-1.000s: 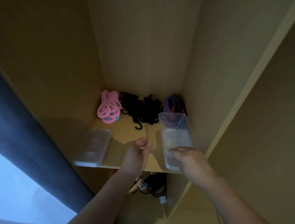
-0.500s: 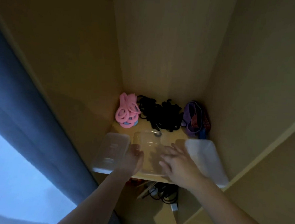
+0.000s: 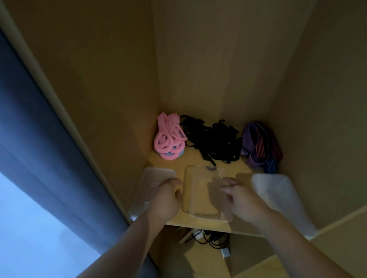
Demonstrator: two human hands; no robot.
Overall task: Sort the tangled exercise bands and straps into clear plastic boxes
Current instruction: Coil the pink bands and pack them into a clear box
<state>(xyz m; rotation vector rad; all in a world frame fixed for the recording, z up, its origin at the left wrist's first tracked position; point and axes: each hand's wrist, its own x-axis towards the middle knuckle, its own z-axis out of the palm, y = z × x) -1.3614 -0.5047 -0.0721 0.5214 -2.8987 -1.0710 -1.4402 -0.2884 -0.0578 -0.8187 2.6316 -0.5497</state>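
Three clear plastic boxes stand in a row at the front of a wooden shelf: a left box, a middle box and a right box. My left hand has its fingers curled on the middle box's left wall. My right hand is curled on the box's right wall. Behind the boxes lie pink loop bands, a tangle of black straps and purple, red and blue bands.
The shelf is a narrow cupboard bay with wooden walls on the left, back and right. Black cables and a white plug lie below the shelf. A dark curtain hangs at the left.
One second ago my right hand held a box at the right. The middle box now stands between the other two, and both hands have gone from flat to curled at its sides.
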